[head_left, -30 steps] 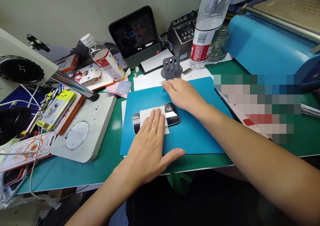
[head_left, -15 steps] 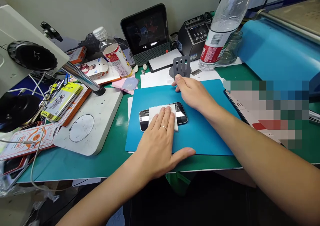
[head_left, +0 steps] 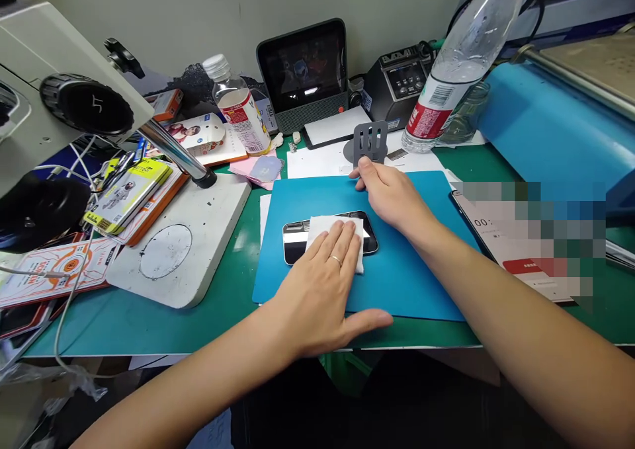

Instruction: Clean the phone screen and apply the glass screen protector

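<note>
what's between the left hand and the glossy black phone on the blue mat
In the head view, a white square wipe lies between the left hand and the phone.

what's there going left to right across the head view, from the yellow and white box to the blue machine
yellow and white box, white-capped bottle, white wipe under the left hand, right hand, large clear bottle, blue machine

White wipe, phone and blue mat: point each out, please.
White wipe (head_left: 321,226): head view, upper left part.
Phone (head_left: 296,239): head view, left end of its screen.
Blue mat (head_left: 394,260): head view, bare surface right of the phone.
</note>
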A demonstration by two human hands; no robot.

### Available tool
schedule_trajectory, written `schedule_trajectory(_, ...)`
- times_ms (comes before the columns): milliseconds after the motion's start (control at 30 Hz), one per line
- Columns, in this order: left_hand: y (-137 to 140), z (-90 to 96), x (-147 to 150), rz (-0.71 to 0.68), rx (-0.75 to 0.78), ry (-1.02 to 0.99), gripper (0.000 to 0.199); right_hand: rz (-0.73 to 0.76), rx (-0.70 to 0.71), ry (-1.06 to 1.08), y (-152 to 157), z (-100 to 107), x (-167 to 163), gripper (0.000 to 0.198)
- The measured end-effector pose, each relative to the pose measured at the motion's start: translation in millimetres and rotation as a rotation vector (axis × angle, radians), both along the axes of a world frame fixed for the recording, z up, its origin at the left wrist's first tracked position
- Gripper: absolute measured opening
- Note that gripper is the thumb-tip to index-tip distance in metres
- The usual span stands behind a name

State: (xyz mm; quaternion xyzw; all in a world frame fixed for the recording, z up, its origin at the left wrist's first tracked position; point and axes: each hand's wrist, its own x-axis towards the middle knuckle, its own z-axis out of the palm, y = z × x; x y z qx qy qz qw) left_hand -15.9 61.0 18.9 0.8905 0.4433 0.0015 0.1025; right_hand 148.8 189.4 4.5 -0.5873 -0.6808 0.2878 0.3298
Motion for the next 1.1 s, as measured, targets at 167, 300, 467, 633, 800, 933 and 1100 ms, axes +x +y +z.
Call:
schedule_trajectory(167, 9.0, 2.2, 7.0, -0.028, -0.024, -0.032, 0.114, -0.003, 0.007, 0.009, 1.2, 0.2, -0.7, 0.065)
schedule_trajectory(300, 4.8, -1.2, 4.1, -0.029, -0.012, -0.057, 0.116, -0.018, -0.012, 0.025, 0.7, 0.2, -1.0, 0.065)
schedule_trajectory(467, 8.0, -2.8, 1.9, -0.011, -0.001, -0.075, 0.123, -0.012, -0.011, 0.033, 0.5, -0.9, -0.8, 0.065)
schedule_trajectory(633, 17.8, -2.3, 8.1, 0.004, -0.004, -0.103, 0.127, -0.023, -0.006, 0.054, 1.1, -2.5, -0.8, 0.076)
schedule_trajectory(800, 3.5, -4.7, -0.8, 0.006, -0.002, -0.1, 0.127, -0.008, -0.004, 0.037, 0.8, -1.4, -1.0, 0.077)
schedule_trajectory(933, 16.0, -3.5, 7.9, 0.008, -0.017, -0.106, 0.127, -0.004, -0.002, 0.059, 1.0, -1.5, -0.5, 0.077)
schedule_trajectory(1100, 9.1, -4.7, 4.5, 0.006, -0.023, -0.118, 0.128, -0.006, -0.005, 0.053, 0.7, -2.3, -0.1, 0.079)
